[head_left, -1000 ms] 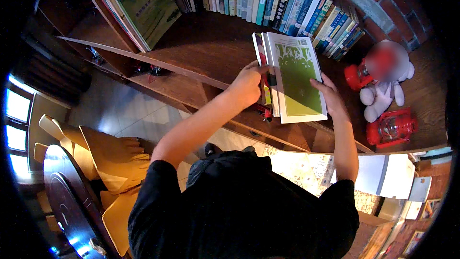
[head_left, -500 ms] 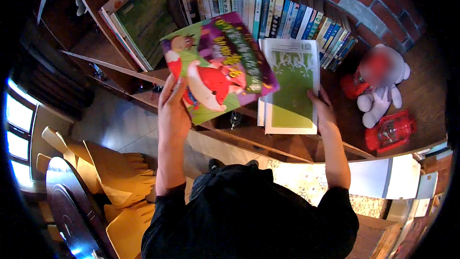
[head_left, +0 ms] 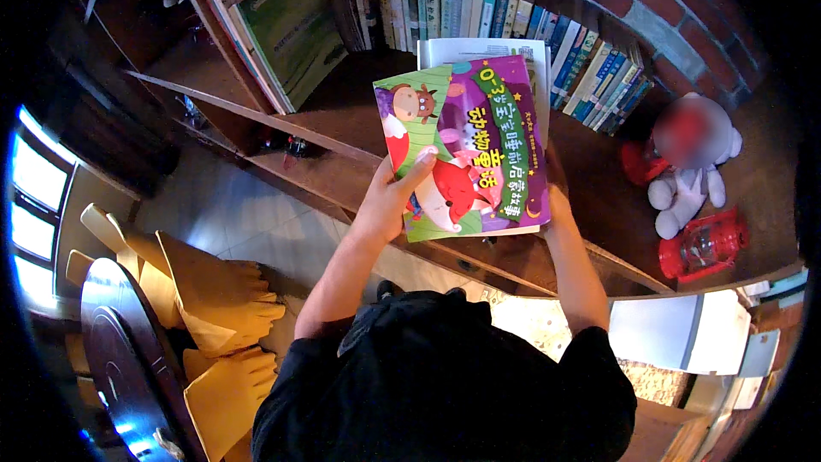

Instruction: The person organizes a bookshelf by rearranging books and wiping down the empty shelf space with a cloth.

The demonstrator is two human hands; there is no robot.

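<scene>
A purple and green children's book (head_left: 470, 150) with a red fox and a brown cow on its cover is held in front of me. My left hand (head_left: 395, 192) grips its left edge, thumb lying over the cover. Beneath it lie white-edged books (head_left: 436, 51), mostly hidden by the children's book. My right hand (head_left: 558, 205) is closed at the right side of that stack, its fingers partly hidden by the books.
Behind, the wooden shelf (head_left: 599, 188) carries a row of upright books (head_left: 479, 8). Large green books (head_left: 291, 30) lean at the left. At the right are a pale plush bear (head_left: 691, 162) and a red lantern (head_left: 705, 244). Yellow-covered chairs (head_left: 214, 291) flank a dark round table (head_left: 128, 376).
My left hand has brought the children's book rightward, on top of the green-and-white books in my right hand, covering most of them. The right hand has shifted slightly left.
</scene>
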